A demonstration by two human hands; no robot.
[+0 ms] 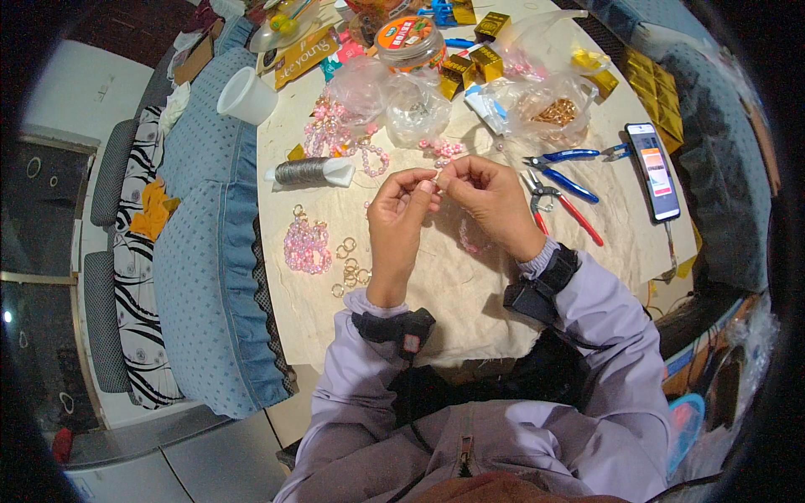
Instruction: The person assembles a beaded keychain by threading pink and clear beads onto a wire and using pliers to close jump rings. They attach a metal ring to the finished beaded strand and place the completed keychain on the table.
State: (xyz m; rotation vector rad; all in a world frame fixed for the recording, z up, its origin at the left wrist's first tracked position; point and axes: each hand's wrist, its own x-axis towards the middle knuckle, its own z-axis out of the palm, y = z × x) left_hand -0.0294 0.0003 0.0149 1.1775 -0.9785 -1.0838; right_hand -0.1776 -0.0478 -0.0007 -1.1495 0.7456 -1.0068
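Observation:
My left hand (401, 225) and my right hand (490, 201) meet over the middle of the cloth, fingertips pinched close together. A tiny pale piece shows between them, too small to name. Below my right palm is a strand of pink beads (471, 236), partly hidden; whether it hangs from the fingers or lies on the cloth I cannot tell. Left of my left wrist lie gold rings (350, 267) and a heap of pink beaded strands (308, 245) with a gold clasp. Beyond the hands sits a small cluster of pink beads (442, 149).
A spool of grey thread (303, 173) lies at the left. Blue-handled cutters (570, 172), red-handled pliers (570, 210) and a phone (652, 172) are at the right. Farther back are a bag of gold pieces (553, 111), a lidded jar (409, 44) and a white cup (247, 96).

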